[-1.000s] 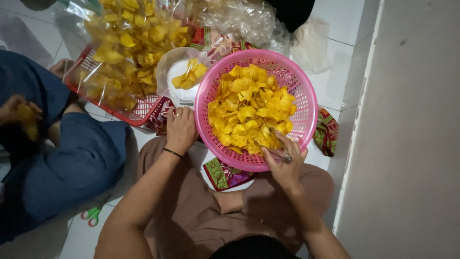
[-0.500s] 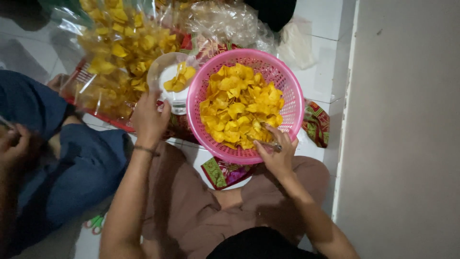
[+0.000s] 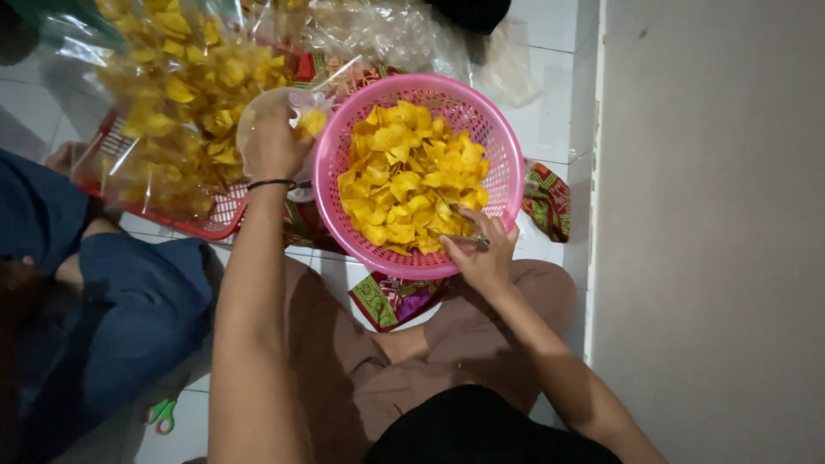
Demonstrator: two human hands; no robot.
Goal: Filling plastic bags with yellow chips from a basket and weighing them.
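Head view, looking down: a pink basket (image 3: pixel 507 163) of yellow chips (image 3: pixel 411 180) sits before the person. The right hand (image 3: pixel 481 258) grips metal tongs (image 3: pixel 464 234) at the basket's near rim, pointing inward. The left hand (image 3: pixel 273 146) clutches a clear bag (image 3: pixel 292 107) (part-filled) just left of the basket.

Pink basket (image 3: pixel 507 163) sits directly ahead of my lap, heaped with yellow chips (image 3: pixel 411 176); no bare room inside it. My right hand (image 3: pixel 481 258) occupies its near rim. Left of the basket, my left hand (image 3: pixel 273 146) holds a small clear bag (image 3: pixel 296 107), touching the basket wall; no gap there. Further left, a red tray (image 3: pixel 219 219) under filled plastic bags (image 3: pixel 172 94) blocks that side. A person in blue (image 3: pixel 129 301) sits close on my left, just beside my forearm. Right: a wall (image 3: pixel 713 232) closes off the floor; only a narrow strip of white tile (image 3: pixel 550 120) lies open beside the basket. Crumpled plastic (image 3: pixel 387 30) blocks the far side.
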